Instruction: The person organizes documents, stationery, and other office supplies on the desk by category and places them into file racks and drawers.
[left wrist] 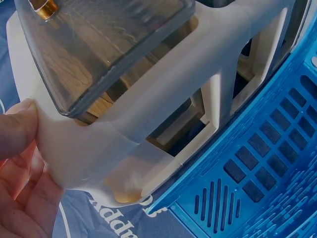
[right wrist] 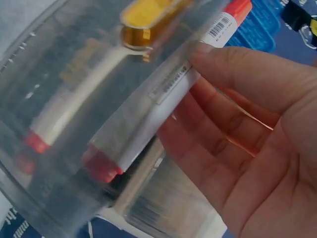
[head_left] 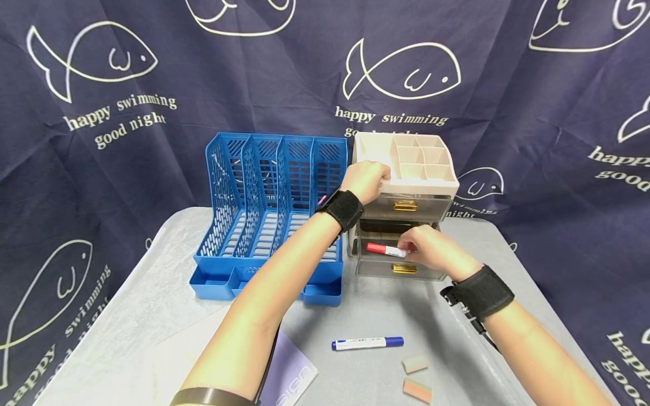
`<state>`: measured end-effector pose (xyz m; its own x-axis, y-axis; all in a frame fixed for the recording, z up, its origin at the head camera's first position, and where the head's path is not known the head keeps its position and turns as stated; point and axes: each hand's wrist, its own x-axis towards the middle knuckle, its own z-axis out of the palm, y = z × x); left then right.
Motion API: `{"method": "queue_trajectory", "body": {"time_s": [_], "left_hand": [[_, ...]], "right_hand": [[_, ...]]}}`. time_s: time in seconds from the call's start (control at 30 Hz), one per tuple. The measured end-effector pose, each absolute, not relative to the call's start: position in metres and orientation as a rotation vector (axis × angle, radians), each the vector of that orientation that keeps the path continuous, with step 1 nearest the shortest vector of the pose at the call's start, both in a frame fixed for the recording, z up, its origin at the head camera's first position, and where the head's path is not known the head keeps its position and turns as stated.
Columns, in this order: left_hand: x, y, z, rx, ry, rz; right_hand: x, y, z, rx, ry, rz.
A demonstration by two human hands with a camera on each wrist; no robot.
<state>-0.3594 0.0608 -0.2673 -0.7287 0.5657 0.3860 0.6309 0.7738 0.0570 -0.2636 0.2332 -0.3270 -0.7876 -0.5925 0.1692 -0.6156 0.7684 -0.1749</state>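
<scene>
My right hand (head_left: 431,246) pinches a red-capped whiteboard marker (head_left: 387,250) between thumb and fingers, over the pulled-out lower drawer (head_left: 368,267). In the right wrist view the marker (right wrist: 143,109) lies slanted behind the clear drawer front, its red cap jutting past the thumb. My left hand (head_left: 367,179) grips the top front edge of the white desk organizer (head_left: 418,186); the left wrist view has the thumb on its white shell (left wrist: 64,148). The organizer's upper drawer (head_left: 378,207), grey and see-through with a gold handle, sits above the lower one.
Left of the organizer stands a blue file rack (head_left: 218,265) with small front bins. On the table (head_left: 370,310) lie a blue marker (head_left: 368,343), two small eraser-like blocks, one beige (head_left: 414,364) and one orange-pink (head_left: 417,390), and a purple-and-white folder (head_left: 291,366) partly under my left arm.
</scene>
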Motion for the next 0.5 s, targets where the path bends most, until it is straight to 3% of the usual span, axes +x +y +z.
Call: {"method": "queue_trajectory", "body": {"time_s": [0.5], "left_hand": [[-0.361, 0.061, -0.268, -0.913, -2.61, -0.271]], "right_hand": [[-0.284, 0.24, -0.346, 0.987, -2.897, 0.372]]}}
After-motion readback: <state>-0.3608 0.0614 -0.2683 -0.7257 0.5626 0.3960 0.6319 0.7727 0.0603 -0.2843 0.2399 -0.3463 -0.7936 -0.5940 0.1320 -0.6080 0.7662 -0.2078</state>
